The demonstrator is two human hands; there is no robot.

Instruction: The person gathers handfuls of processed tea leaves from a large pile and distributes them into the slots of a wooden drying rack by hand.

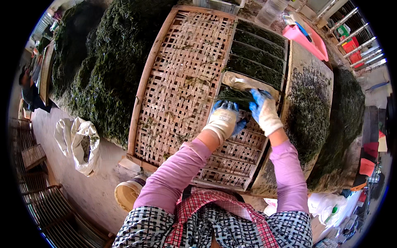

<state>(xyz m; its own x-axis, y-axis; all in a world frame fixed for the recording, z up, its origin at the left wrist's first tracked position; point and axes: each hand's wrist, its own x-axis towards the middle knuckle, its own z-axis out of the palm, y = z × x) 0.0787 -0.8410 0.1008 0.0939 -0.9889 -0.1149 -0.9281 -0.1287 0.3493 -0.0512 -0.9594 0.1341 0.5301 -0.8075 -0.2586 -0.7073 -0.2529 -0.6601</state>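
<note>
Both my hands wear white knit gloves with blue coated palms. My left hand (224, 119) presses its fingertips on the near edge of a clump of dark green seaweed (237, 94) in a slot of a divided frame (235, 140). My right hand (263, 108) has its fingers at the clump's right end. Just beyond both hands, a flat wooden block with a handle (248, 83) lies across the frame. Farther slots hold flat layers of seaweed (252, 52); nearer slots show bare weave. The frame lies on a woven bamboo rack (183, 86) with wooden edges.
Large seaweed heaps (108, 71) rise at the left; more seaweed lies on a board (310, 80) at the right. A pink basin (313, 40) stands at the back right. White sacks (85, 145) and a bucket (127, 193) are at the lower left. A person (27, 86) is at the far left.
</note>
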